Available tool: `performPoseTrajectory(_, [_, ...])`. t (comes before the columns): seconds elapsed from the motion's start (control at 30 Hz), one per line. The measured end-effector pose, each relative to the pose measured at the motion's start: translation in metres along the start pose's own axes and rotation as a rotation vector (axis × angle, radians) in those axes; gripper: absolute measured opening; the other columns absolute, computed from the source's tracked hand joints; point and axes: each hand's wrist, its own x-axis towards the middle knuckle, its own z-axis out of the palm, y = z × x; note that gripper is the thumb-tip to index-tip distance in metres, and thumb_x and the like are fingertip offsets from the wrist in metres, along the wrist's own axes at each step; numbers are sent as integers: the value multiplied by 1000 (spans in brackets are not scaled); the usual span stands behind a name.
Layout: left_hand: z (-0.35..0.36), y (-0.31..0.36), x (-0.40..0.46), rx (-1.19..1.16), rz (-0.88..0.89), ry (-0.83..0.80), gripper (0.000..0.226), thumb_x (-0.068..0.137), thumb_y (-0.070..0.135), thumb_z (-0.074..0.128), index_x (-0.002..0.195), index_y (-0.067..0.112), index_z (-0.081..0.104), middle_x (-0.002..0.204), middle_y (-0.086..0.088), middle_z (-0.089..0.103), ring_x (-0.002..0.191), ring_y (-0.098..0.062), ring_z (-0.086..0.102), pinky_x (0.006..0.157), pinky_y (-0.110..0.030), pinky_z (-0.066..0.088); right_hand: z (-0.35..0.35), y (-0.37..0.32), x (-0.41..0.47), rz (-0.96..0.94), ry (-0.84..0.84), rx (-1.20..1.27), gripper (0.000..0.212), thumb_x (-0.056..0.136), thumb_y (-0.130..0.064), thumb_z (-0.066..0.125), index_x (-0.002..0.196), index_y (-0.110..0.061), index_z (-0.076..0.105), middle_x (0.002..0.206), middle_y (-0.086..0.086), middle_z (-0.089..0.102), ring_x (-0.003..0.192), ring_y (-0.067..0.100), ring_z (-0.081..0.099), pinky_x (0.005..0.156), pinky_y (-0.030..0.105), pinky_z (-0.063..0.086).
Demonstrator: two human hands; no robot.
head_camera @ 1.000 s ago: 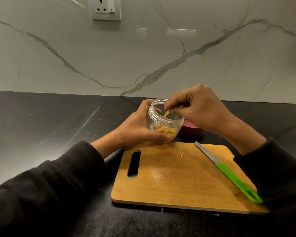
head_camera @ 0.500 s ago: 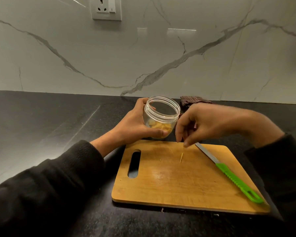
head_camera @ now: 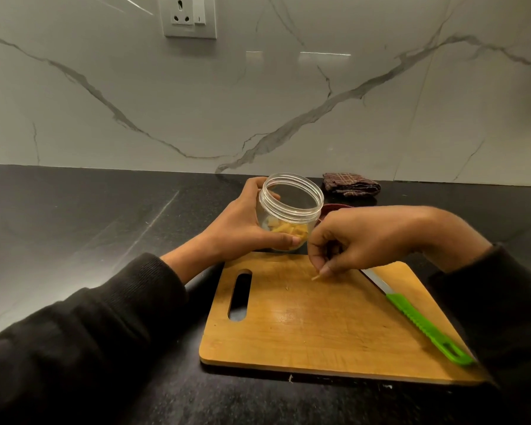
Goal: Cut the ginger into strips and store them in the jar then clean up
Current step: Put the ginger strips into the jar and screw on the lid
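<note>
My left hand (head_camera: 242, 225) grips a clear plastic jar (head_camera: 290, 207), tilted toward me just beyond the wooden cutting board (head_camera: 319, 320). Yellow ginger strips (head_camera: 290, 230) lie at the jar's bottom. My right hand (head_camera: 359, 240) is down on the board's far edge, its fingertips pinching a thin ginger strip (head_camera: 315, 277). A tiny ginger scrap (head_camera: 287, 288) lies on the board to its left. A knife with a green handle (head_camera: 426, 326) rests across the board's right side, its blade partly under my right hand.
A dark red lid (head_camera: 334, 207) sits behind my right hand, mostly hidden. A folded brown checked cloth (head_camera: 351, 184) lies by the marble wall. The black countertop (head_camera: 89, 216) stretches to the left. A wall socket (head_camera: 189, 15) is above.
My right hand left the jar's mouth, came down to the board and closed its fingertips on the loose ginger strip. The jar rose slightly in my left hand.
</note>
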Motion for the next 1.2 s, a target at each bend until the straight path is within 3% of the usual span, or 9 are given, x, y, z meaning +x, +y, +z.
performPoseTrajectory(0.1, [0, -1, 0, 10, -5, -13, 113, 56, 58, 88, 147, 29, 29, 130, 12, 56, 120, -1, 55, 100, -18, 44, -12, -6, -13, -152, 134, 221, 9, 91, -9, 68, 99, -13, 68, 89, 2, 68, 84, 14, 69, 75, 22, 55])
performPoseTrajectory(0.17, [0, -3, 2, -6, -13, -26, 108, 60, 51, 91, 146, 30, 29, 130, 10, 57, 120, -6, 57, 104, -30, 48, -15, -10, -15, -249, 398, 343, 15, 88, -5, 69, 100, -13, 69, 88, 0, 70, 85, 13, 70, 76, 20, 55])
performPoseTrajectory(0.3, [1, -1, 2, 0, -8, -37, 103, 66, 41, 92, 146, 31, 29, 129, 14, 55, 118, 2, 56, 96, -15, 46, -8, -6, 2, -277, 978, 100, 15, 89, -7, 71, 102, -13, 74, 93, -3, 74, 82, 4, 69, 75, 8, 51])
performPoseTrajectory(0.5, [3, 1, 1, 6, -4, -51, 106, 63, 47, 91, 147, 32, 29, 131, 13, 55, 120, 0, 55, 100, -20, 47, 0, 6, 16, -193, 1012, -12, 19, 92, -8, 68, 109, -12, 76, 100, -8, 72, 86, 3, 67, 81, 8, 51])
performPoseTrajectory(0.67, [2, 1, 1, -28, -28, -26, 104, 65, 42, 91, 147, 30, 29, 130, 16, 55, 117, 5, 54, 95, -14, 46, -5, 21, 14, -52, 1260, 112, 16, 95, -18, 68, 109, -13, 74, 99, -1, 74, 82, -1, 65, 77, 11, 54])
performPoseTrajectory(0.73, [2, 2, 0, -71, -46, -18, 105, 63, 41, 91, 147, 28, 29, 129, 16, 55, 116, 7, 55, 94, -14, 48, -4, 31, 17, 110, 1202, 152, 27, 95, -31, 66, 117, -17, 70, 103, 1, 72, 84, 3, 63, 72, 15, 54])
performPoseTrajectory(0.83, [2, 1, -1, -104, -61, -5, 100, 66, 30, 92, 145, 24, 32, 126, 14, 57, 112, 10, 57, 91, -11, 48, 2, 46, 24, 381, 878, 182, 60, 93, -57, 57, 143, -26, 51, 133, 3, 60, 117, 18, 57, 92, 35, 53])
performPoseTrajectory(1.03, [-1, 1, 0, -117, -75, 8, 100, 67, 29, 91, 146, 24, 30, 127, 15, 56, 114, 8, 57, 93, -13, 50, 5, 56, 29, 386, 856, 350, 48, 106, -44, 36, 145, -20, 49, 148, 4, 50, 132, 21, 46, 106, 38, 39])
performPoseTrajectory(1.2, [1, 1, -1, -112, -72, 8, 99, 68, 27, 91, 146, 23, 30, 127, 15, 55, 116, 4, 57, 91, -11, 49, 12, 63, 30, 443, 605, 212, 77, 92, -58, 60, 157, -30, 29, 161, 3, 32, 144, 26, 35, 112, 43, 38])
